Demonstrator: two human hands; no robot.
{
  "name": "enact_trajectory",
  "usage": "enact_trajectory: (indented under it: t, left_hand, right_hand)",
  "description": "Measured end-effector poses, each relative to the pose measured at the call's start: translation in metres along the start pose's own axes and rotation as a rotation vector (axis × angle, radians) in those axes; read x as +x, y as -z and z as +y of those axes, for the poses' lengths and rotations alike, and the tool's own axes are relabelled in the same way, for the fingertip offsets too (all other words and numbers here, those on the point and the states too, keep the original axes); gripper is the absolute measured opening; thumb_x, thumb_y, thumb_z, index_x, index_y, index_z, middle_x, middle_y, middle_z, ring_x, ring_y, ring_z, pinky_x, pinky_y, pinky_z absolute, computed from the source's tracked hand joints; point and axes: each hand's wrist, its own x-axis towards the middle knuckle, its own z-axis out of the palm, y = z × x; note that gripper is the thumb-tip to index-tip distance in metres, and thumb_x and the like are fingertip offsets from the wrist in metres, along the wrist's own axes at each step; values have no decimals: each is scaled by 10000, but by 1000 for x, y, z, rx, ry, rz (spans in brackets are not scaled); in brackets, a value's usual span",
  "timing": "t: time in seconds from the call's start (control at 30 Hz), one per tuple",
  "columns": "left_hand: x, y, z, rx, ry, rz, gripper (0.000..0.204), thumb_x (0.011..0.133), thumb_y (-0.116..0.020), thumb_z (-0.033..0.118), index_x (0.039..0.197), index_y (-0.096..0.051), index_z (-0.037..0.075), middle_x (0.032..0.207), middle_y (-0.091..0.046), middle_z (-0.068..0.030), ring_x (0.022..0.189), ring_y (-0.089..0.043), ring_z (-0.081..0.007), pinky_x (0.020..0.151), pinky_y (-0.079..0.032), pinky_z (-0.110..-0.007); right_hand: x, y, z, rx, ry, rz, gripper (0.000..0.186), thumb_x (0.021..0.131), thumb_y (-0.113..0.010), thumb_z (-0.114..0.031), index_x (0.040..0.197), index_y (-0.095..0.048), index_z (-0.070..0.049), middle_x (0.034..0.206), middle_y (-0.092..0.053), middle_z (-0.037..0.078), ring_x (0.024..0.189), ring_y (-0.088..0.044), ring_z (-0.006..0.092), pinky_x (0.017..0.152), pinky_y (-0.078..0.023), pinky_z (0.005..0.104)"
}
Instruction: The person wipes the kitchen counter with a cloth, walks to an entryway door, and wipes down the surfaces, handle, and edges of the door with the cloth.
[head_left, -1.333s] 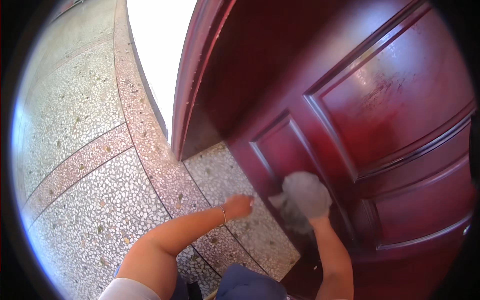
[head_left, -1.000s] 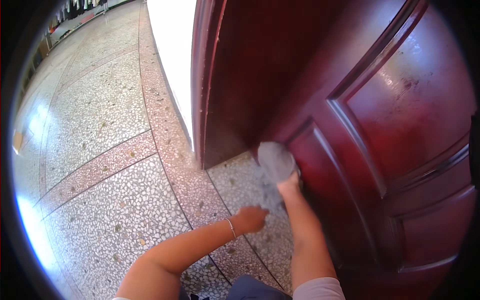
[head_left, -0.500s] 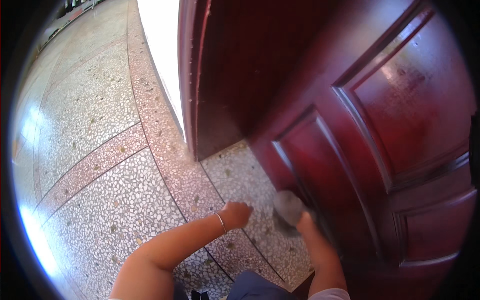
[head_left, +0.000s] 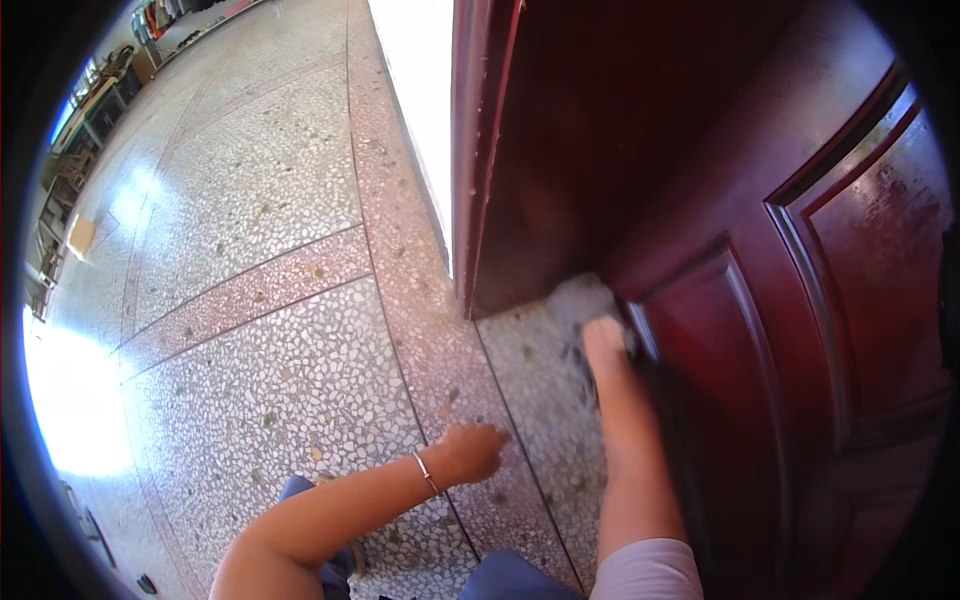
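My right hand [head_left: 606,338] reaches forward at the foot of a dark red panelled door [head_left: 720,330], smeared by motion. It grips a grey cloth [head_left: 583,296], whose blurred edges blend with the speckled floor. The cloth lies low, by the corner where the door meets the dark red frame [head_left: 560,150]. My left hand [head_left: 474,453], with a thin bracelet [head_left: 427,473] on its wrist, hangs in the air above the floor. Its fingers are curled in, and nothing shows in them.
Pale terrazzo floor [head_left: 290,370] with pinkish bands stretches to the left. A bright white strip [head_left: 420,110] runs beside the door frame's edge. Far left stand a table [head_left: 100,110], other furniture and hanging clothes [head_left: 150,25]. My blue-clad knee [head_left: 520,575] shows at the bottom.
My right hand has moved forward with the cloth, toward the corner by the frame. The view has shifted, so door and frame sit farther right. My left hand stays curled.
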Motion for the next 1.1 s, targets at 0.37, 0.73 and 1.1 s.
enact_trajectory:
  t: [0.37,0.73,1.1]
  left_hand:
    - [34,-26,37,31,-203,-115,403,801,-505,199,1192,-499,105,1048,-571,-184,982,-554,-345,807,-455,-447]
    - [58,-10,104,-35,-498,-63,421,804,-547,193,1207,-493,85,1124,-552,-195,1030,-539,-335,880,-426,-411]
    - [49,0,63,-91,-413,-198,385,779,-558,192,1130,-541,38,1009,-600,-193,941,-581,-306,817,-452,-358]
  right_hand:
    - [-5,98,96,-263,267,976,178,772,-469,-128,894,-599,-119,892,-598,70,836,-565,197,740,-439,312]
    - [-103,216,126,154,-204,696,418,908,-308,-161,1306,-361,-46,1361,-366,81,1250,-341,209,1068,-229,329]
    - [-304,128,90,172,-123,90,210,821,-439,-195,894,-609,-94,906,-615,96,815,-602,222,703,-497,341]
